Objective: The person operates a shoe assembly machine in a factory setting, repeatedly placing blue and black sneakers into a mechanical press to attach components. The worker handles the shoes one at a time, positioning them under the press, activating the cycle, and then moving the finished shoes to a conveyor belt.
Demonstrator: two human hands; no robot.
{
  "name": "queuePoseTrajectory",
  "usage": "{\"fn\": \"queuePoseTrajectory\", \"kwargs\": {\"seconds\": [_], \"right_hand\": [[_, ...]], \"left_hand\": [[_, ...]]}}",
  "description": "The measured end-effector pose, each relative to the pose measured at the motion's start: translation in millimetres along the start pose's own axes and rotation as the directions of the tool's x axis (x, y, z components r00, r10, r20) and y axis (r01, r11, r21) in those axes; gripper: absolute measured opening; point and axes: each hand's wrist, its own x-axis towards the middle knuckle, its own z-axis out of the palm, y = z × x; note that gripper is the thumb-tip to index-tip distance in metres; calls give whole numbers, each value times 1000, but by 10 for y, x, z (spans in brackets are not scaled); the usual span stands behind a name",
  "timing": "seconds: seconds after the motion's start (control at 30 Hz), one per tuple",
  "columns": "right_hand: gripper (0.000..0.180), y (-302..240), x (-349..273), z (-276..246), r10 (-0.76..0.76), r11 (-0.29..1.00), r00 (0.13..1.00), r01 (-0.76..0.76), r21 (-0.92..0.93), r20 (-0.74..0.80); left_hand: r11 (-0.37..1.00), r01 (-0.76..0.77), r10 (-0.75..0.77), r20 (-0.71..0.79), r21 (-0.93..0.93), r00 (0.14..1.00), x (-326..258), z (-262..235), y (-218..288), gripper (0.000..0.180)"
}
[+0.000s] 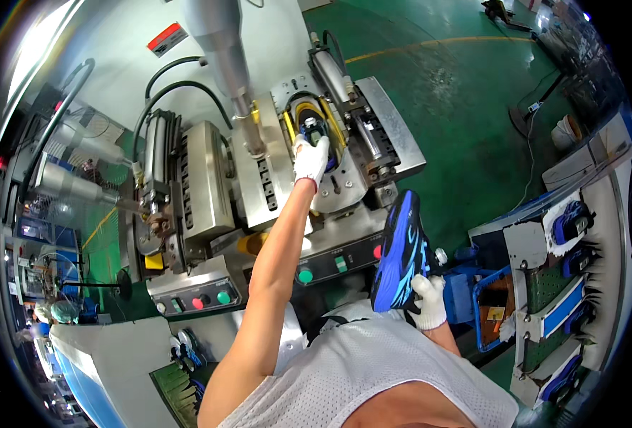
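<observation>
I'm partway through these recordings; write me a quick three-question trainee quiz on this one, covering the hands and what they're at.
1. True or false: the left hand and the right hand are both gloved.
2. Fill in: the blue shoe is held by the ____ hand.
3. Where is the left hand?
a) On the green floor
b) At the metal machine
c) In the blue bin

Key: 1. True. 2. Right. 3. b.
</observation>
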Motion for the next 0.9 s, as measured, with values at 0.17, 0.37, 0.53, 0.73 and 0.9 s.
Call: {"fn": "queuePoseTrajectory", "kwargs": {"seconds": [0.17,0.37,0.53,0.73,0.9], "right_hand": [[49,-355,49,28,27,929,997,2,369,-73],[50,-247,320,-54,207,947,978,-199,252,-7],[23,-528,701,470,-163,975,987,163,-151,13],[35,-901,2283,1576,-1,914,961,113,-390,276],[45,-466,3688,2716,-258,139,920,339,-931,297]], "left_hand": [[922,115,-45,-192,370,980,675,681,-240,65],[979,203,-203,6,-18,979,1029,-66,-482,58],[961,143,-119,112,-235,987,-153,-923,143,50],[897,-19,70,100,-442,993,-1958,-1844,-664,63],[905,399,-367,202,-150,908,-3394,-2446,-1332,63]]}}
